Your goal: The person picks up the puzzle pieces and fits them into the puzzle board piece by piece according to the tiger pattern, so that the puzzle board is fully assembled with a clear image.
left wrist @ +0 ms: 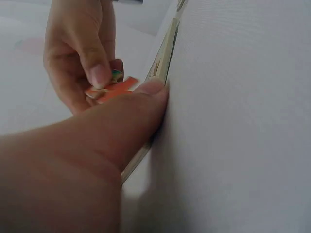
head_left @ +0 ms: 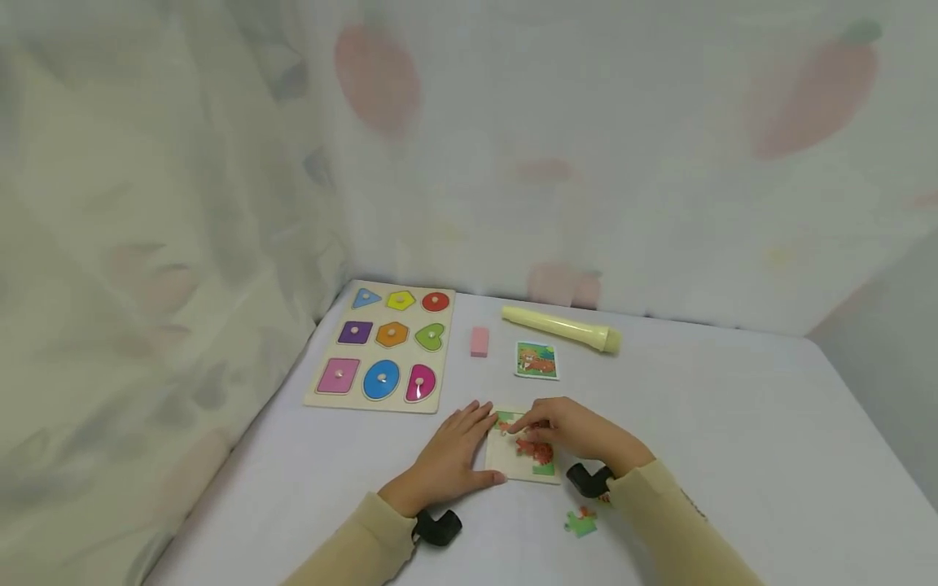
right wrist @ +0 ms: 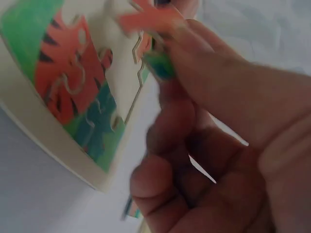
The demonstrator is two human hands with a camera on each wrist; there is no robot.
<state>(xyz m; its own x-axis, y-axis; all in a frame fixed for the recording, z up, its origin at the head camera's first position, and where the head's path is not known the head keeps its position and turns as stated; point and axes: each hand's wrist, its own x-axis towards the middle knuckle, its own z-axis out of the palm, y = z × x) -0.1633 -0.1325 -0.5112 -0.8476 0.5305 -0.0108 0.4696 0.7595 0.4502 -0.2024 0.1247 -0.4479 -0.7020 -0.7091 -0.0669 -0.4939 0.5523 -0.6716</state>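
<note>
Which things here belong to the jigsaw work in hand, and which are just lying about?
In the job:
- jigsaw board, beside the left hand
- orange-and-green piece, pinched by the right hand
- loose green piece

Lying about, apparently:
- shape board
- pink block
- yellow stick
- picture card

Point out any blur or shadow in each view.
Head: even light, prints on the backdrop soft, whether from focus or the fabric I can't tell; left wrist: dim, with the table shadowed beside the left hand; right wrist: piece in the right hand blurred, board sharper.
</note>
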